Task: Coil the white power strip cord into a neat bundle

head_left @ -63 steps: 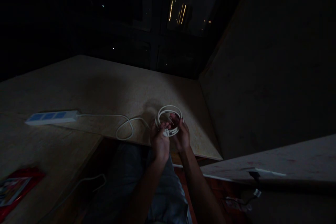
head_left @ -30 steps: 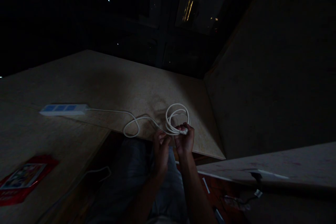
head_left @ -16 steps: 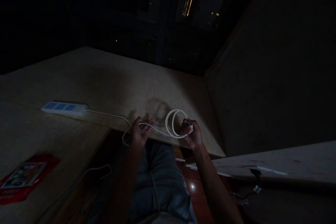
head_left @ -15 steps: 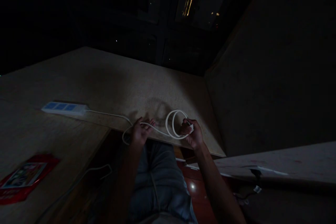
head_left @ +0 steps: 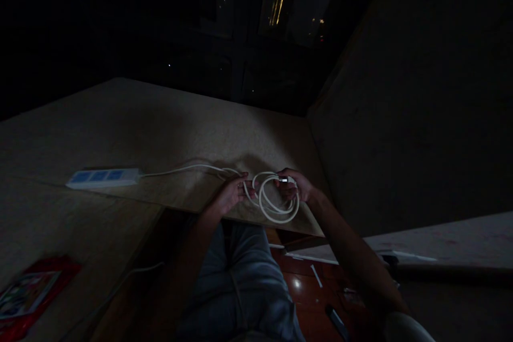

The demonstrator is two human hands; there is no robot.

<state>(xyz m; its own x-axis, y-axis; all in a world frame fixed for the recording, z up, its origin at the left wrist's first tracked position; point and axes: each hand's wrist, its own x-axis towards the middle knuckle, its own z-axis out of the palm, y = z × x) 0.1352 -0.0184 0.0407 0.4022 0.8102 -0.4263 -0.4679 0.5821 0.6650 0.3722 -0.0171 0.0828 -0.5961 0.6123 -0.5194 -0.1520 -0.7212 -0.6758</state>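
- Cord (head_left: 280,221), white, is gathered in loose loops between the two hands, above the near edge of the table (head_left: 188,133); the rest of it runs left along the tabletop to the power strip (head_left: 103,177).
- Right hand (head_left: 298,184): fingers and thumb are closed on the upper right side of the loops, with what looks like the plug (head_left: 284,179) at the fingertips.
- Left hand (head_left: 232,194): fingers are partly spread, and the cord passes by their tips; whether they pinch it or merely guide it cannot be told in this dimness.
- Step in hand, judging by the loops, seems to be winding the cord into a coil, perhaps partway along, since a length near the power strip lies outside the loops.
- Next move would likely call for the left hand to bring that slack round to the right hand, with the right gripping firmly enough that the loops do not slip apart.
- Containers: a red packet (head_left: 36,296) lies at the lower left, well apart from the cord; what it holds cannot be seen.
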